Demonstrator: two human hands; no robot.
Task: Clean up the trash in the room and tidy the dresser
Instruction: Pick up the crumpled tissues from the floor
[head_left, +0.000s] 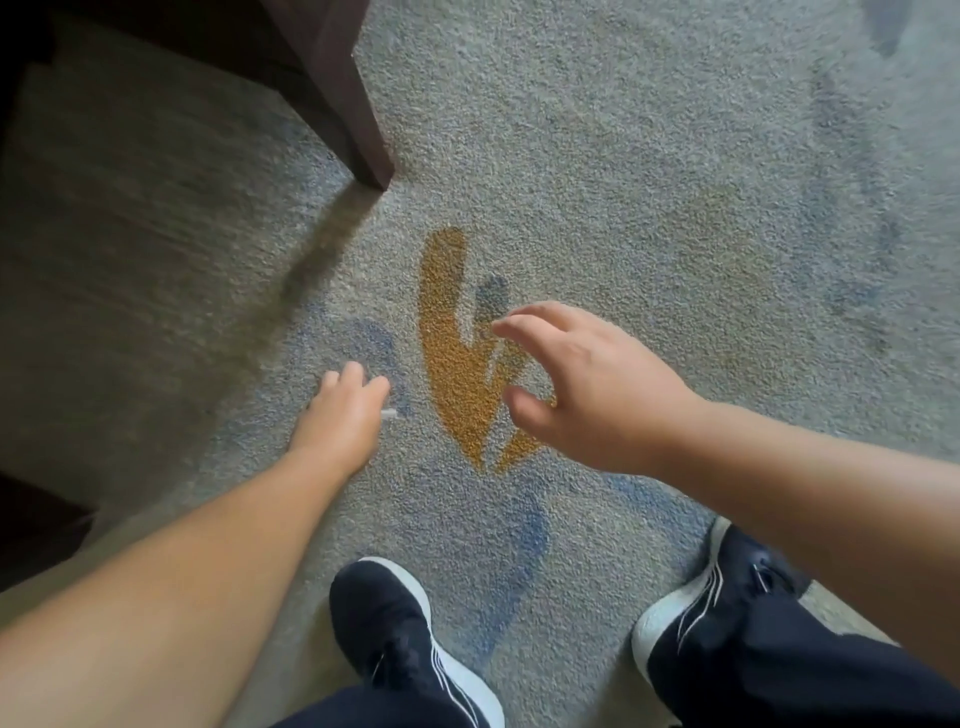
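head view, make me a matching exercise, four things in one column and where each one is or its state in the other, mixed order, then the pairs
1. left hand
2. right hand
3. dark furniture leg
4. dark shoes

A. at the bottom edge, on the carpet
B. open, fingers curled, above the orange patch
C. low on the carpet, a small white scrap at its fingers
D. standing at upper left

Pairs: 1-C, 2-B, 3-D, 4-A

Below you: speckled grey carpet (623, 156) with an ochre-yellow leaf-shaped motif (457, 364) and faded blue patches. Upper left, a dark brown wooden furniture leg (358, 114) stands on it, casting shadow leftward.
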